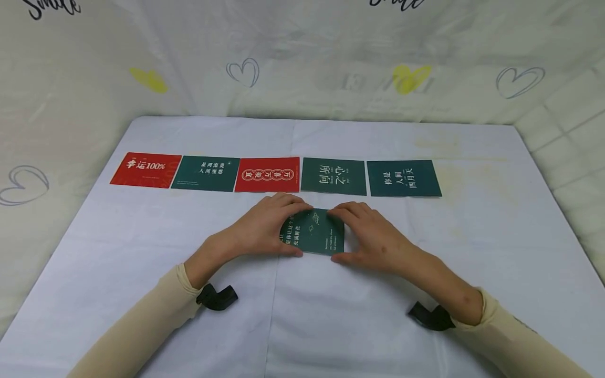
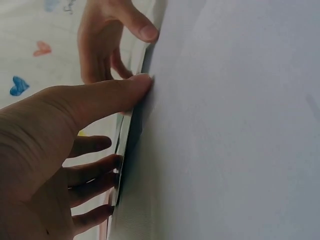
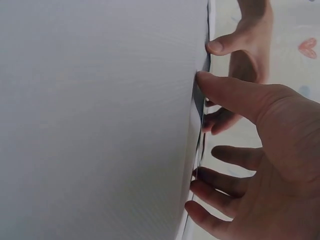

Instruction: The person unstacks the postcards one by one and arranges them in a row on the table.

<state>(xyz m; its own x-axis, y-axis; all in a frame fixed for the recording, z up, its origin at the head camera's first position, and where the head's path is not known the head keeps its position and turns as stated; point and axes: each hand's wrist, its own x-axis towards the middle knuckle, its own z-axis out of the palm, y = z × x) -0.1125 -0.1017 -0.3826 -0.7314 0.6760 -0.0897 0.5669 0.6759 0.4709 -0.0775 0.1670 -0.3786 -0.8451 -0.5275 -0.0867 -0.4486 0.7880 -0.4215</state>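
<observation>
A dark green card (image 1: 317, 233) with white print and small planet drawings lies between both hands, in front of a row of cards. My left hand (image 1: 264, 228) grips its left part, fingers at the far edge and thumb at the near edge. Its right end is held by my right hand (image 1: 373, 236) in the same way, thumb (image 3: 220, 90) low and fingers beyond. From the left wrist view the left thumb (image 2: 115, 97) lies along the table surface. Whether the card is slightly raised, I cannot tell. The left hand covers part of its print.
Behind the hands runs a row: a red card (image 1: 145, 170) at far left, a green card (image 1: 205, 173), a red card (image 1: 267, 175), then two green cards, one left (image 1: 333, 177) and one right (image 1: 404, 178). A white cloth covers the table (image 1: 227, 341); a printed curtain (image 1: 302, 47) hangs behind.
</observation>
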